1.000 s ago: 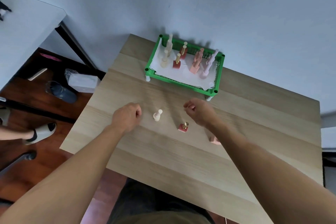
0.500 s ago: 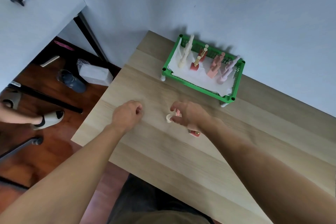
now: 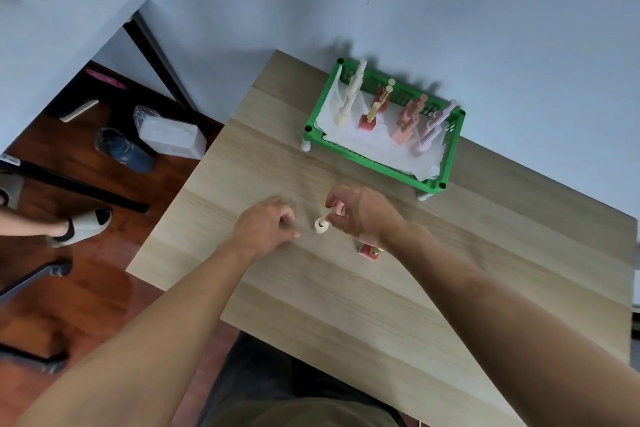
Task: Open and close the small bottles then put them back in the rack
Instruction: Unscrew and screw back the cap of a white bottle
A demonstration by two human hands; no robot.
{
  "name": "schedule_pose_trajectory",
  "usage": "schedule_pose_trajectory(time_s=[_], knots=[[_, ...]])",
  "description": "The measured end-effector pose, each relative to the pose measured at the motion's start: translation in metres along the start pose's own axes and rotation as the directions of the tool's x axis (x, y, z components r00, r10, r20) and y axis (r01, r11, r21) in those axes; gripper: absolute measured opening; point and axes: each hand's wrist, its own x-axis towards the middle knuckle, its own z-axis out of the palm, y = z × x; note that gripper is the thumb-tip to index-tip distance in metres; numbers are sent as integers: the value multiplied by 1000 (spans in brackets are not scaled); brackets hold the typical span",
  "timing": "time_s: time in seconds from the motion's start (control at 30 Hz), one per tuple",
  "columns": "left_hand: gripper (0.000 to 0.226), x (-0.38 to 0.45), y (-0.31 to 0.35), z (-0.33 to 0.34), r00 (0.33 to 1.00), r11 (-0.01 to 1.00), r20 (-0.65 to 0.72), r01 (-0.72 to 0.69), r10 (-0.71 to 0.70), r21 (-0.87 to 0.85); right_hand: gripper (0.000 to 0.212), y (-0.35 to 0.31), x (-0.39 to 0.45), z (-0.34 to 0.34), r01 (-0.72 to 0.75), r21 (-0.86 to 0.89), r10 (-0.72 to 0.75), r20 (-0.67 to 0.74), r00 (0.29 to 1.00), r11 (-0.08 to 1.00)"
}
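We see soft, even daylight across the wooden table (image 3: 346, 305), bright without harsh glare. Behind the green rack (image 3: 377, 163), the bottles throw blurred grey shadows up the pale wall (image 3: 450, 10), so the light reaches them from our side. Toward us from the rack, faint shade sits under both hands. Left of the rack, the dark floor (image 3: 86, 288) carries a dull sheen. Everything looks slightly soft, fine detail on the rack's bottles smeared. Far from the rack, at the frame edges, we notice wide-angle bending: table edges splay and the forearms balloon.
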Motion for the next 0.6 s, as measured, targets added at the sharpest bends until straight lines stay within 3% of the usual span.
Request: schedule_pose_trajectory(time_s=[0.27,0.6], knots=[[51,6,23,20,995,994,45,-90,93,-58,22,2,-4,-2,-21,78,22,-18,1000,997],[39,9,33,31,995,992,3,-98,99,-75,22,12,-14,-6,-63,112,68,-44,997,992]])
